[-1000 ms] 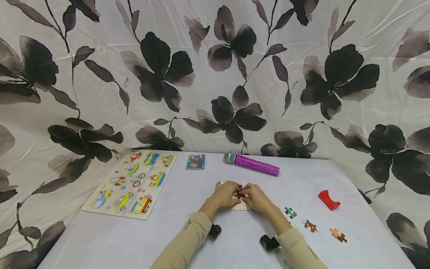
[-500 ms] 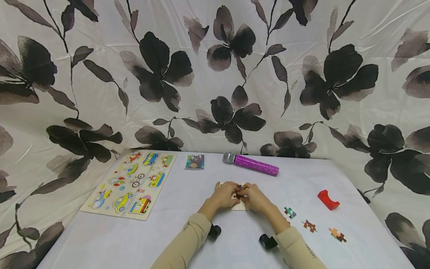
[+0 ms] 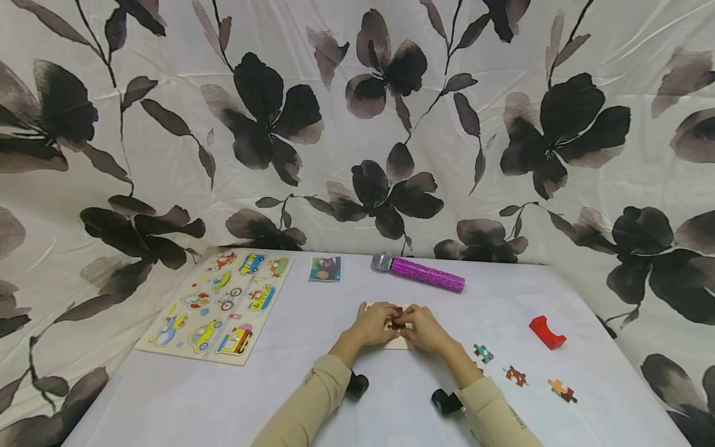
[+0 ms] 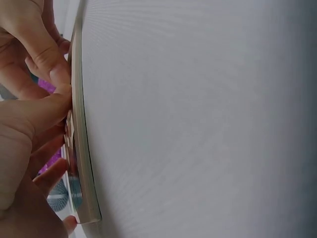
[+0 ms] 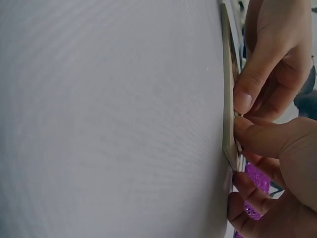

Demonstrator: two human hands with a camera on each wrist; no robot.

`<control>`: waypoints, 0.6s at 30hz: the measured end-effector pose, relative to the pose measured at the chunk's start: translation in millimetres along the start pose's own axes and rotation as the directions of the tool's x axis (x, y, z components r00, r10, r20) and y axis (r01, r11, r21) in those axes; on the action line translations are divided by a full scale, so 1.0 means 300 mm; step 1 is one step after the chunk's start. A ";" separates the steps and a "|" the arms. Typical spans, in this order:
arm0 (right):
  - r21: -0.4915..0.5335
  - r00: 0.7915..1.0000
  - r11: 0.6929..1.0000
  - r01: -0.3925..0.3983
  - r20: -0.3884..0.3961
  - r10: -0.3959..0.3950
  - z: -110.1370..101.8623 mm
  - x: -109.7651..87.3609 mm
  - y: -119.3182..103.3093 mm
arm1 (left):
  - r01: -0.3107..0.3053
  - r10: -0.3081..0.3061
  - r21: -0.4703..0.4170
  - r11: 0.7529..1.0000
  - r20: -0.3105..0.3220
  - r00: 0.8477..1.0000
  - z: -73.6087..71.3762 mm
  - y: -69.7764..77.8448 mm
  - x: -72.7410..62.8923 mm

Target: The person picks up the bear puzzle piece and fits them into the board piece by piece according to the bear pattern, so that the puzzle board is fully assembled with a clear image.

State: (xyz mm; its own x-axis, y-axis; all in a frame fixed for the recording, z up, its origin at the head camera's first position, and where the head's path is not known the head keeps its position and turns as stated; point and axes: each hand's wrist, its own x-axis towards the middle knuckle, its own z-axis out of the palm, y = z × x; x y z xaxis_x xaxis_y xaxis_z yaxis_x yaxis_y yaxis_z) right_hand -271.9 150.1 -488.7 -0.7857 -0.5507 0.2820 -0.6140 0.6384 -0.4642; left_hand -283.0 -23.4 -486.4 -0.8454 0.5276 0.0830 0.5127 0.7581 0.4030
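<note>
A small wooden puzzle board (image 3: 403, 344) lies on the white table, mostly covered by both hands. My left hand (image 3: 373, 323) rests over its left side, its thumb and fingertips pressing on the top in the left wrist view. From the right, my right hand (image 3: 426, 329) pinches a brown jigsaw piece (image 3: 395, 326) against the board. The thumbs almost meet in the right wrist view, where the board's pale edge (image 5: 228, 99) shows. Fingers hide most of the piece. Right of the right forearm lie a green jigsaw piece (image 3: 483, 353), a brown one (image 3: 516, 375) and an orange-brown one (image 3: 562, 390).
A large vehicle puzzle board (image 3: 215, 307) occupies the left side. Behind the hands are a picture card (image 3: 325, 269) and a glittery purple microphone (image 3: 427, 274). A red curved block (image 3: 547, 333) lies at the right. A floral cloth (image 3: 385, 124) hangs behind the table.
The right hand's fingers shift slightly over the brown piece, and its forearm moves a little. The left hand stays in place on the board. Other objects keep their places.
</note>
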 end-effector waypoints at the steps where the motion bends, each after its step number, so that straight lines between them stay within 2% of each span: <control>1: 0.006 1.000 1.000 -0.005 -0.004 0.005 -0.001 -0.001 0.002 | 0.000 0.000 -0.002 1.000 0.001 1.000 -0.001 0.001 0.000; 5: 0.068 0.997 0.995 -0.067 -0.021 0.068 -0.001 -0.004 0.015 | 0.016 -0.016 0.006 1.000 0.004 1.000 -0.003 0.003 -0.003; 12: 0.111 0.996 0.991 -0.071 -0.050 0.077 0.002 -0.011 0.033 | 0.028 -0.029 0.023 0.999 0.020 0.999 -0.010 0.001 -0.010; 18: 0.139 0.989 0.982 -0.127 -0.062 0.137 0.002 -0.020 0.029 | 0.021 -0.022 0.043 0.999 0.020 1.000 -0.001 -0.002 -0.008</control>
State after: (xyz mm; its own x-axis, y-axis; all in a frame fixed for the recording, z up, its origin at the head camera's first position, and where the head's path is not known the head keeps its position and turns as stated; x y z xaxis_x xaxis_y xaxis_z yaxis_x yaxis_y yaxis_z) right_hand -272.4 158.8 -495.0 -0.8654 -0.4240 0.2671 -0.4927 0.6224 -0.6082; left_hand -281.3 -25.2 -486.4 -0.8535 0.5182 0.0554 0.5003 0.7850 0.3653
